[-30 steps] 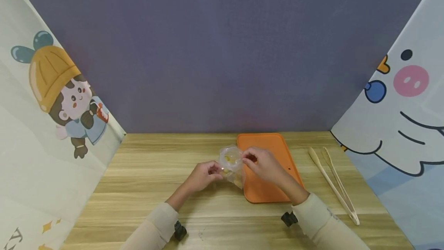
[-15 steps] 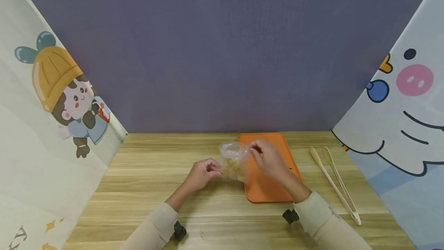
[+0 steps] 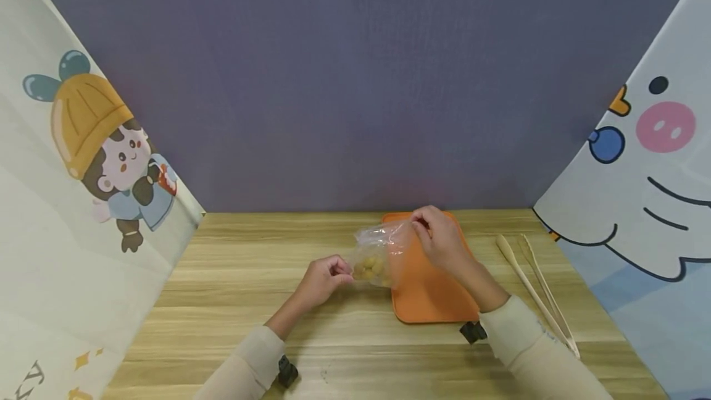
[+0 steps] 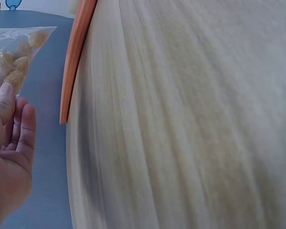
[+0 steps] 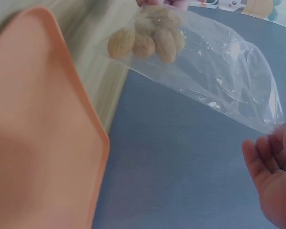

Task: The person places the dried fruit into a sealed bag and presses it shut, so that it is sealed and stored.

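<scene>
A clear plastic bag [image 3: 389,250] hangs between my two hands, with several walnuts [image 5: 163,44] gathered at its lower left end. My left hand [image 3: 324,278] pinches that end between thumb and fingers; in the left wrist view its thumb lies against the plastic beside the walnuts. Higher up on the right, my right hand [image 3: 442,241] pinches the rim of the bag's mouth. The right wrist view has the bag's mouth stretched out toward that hand, with bare plastic between it and the walnuts. Both hands are above the table.
An orange tray [image 3: 424,298] lies on the wooden table [image 3: 255,245], under and right of the bag. Wooden tongs [image 3: 536,289] lie farther right, their arms spread. A grey-purple wall [image 3: 355,79] rises behind, with printed cloth panels at both sides.
My right hand has moved up and to the right, drawing the bag's mouth out with it. The bag has gone from bunched to stretched. My left hand has stayed nearly in place.
</scene>
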`<move>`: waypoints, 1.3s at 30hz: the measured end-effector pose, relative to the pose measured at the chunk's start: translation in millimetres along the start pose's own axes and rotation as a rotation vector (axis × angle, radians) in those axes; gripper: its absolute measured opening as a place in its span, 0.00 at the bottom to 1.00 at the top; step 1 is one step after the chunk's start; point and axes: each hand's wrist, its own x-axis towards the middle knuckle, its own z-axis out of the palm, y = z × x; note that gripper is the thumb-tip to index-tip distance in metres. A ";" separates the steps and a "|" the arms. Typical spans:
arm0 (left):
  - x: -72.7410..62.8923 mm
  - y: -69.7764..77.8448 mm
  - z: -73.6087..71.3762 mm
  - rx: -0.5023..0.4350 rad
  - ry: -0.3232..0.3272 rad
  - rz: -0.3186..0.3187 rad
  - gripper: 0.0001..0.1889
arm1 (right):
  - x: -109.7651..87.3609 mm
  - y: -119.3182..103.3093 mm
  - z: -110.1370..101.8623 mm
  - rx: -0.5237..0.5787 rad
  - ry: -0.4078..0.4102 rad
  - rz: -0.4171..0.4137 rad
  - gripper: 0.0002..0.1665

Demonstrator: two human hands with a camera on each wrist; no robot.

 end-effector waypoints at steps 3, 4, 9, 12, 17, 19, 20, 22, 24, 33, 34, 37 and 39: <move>0.6 2.1 1.7 0.002 -0.003 0.000 0.05 | 4.2 -0.1 -4.7 -0.014 0.005 -0.021 0.02; 0.8 2.8 2.5 0.001 -0.004 0.004 0.05 | 5.7 -0.3 -6.4 -0.019 0.004 -0.023 0.02; 0.6 7.4 4.5 -0.042 -0.011 0.007 0.05 | 12.3 0.3 -12.7 -0.022 0.037 -0.041 0.03; 1.4 9.2 4.4 -0.069 -0.012 0.012 0.04 | 13.9 -1.0 -13.7 0.001 0.050 -0.013 0.03; 1.5 8.9 5.0 -0.096 0.005 0.004 0.03 | 13.9 -7.3 -10.9 0.093 -0.017 0.119 0.03; 1.1 8.6 5.3 -0.097 0.012 0.000 0.03 | 13.7 -9.5 -9.6 0.131 -0.037 0.169 0.04; 1.1 8.6 5.3 -0.096 0.015 -0.003 0.03 | 13.5 -10.2 -9.2 0.146 -0.041 0.185 0.05; 1.2 8.8 5.3 -0.092 0.023 -0.013 0.03 | 13.1 -11.3 -9.1 0.170 -0.043 0.215 0.08; 1.1 8.9 5.1 -0.103 0.034 -0.024 0.03 | 12.6 -11.9 -9.7 0.194 -0.052 0.233 0.09; 4.0 5.9 7.5 -0.180 0.066 -0.045 0.04 | 15.1 -7.7 -11.2 0.327 -0.019 0.333 0.04; 4.1 6.3 7.3 -0.188 0.066 -0.045 0.04 | 15.6 -7.4 -10.8 0.344 -0.013 0.351 0.04; 4.6 7.7 6.7 -0.195 0.065 -0.046 0.05 | 16.0 -6.7 -8.4 0.396 -0.010 0.418 0.07; 4.9 8.3 6.0 -0.188 0.070 -0.047 0.05 | 15.4 -6.1 -6.8 0.421 -0.012 0.459 0.08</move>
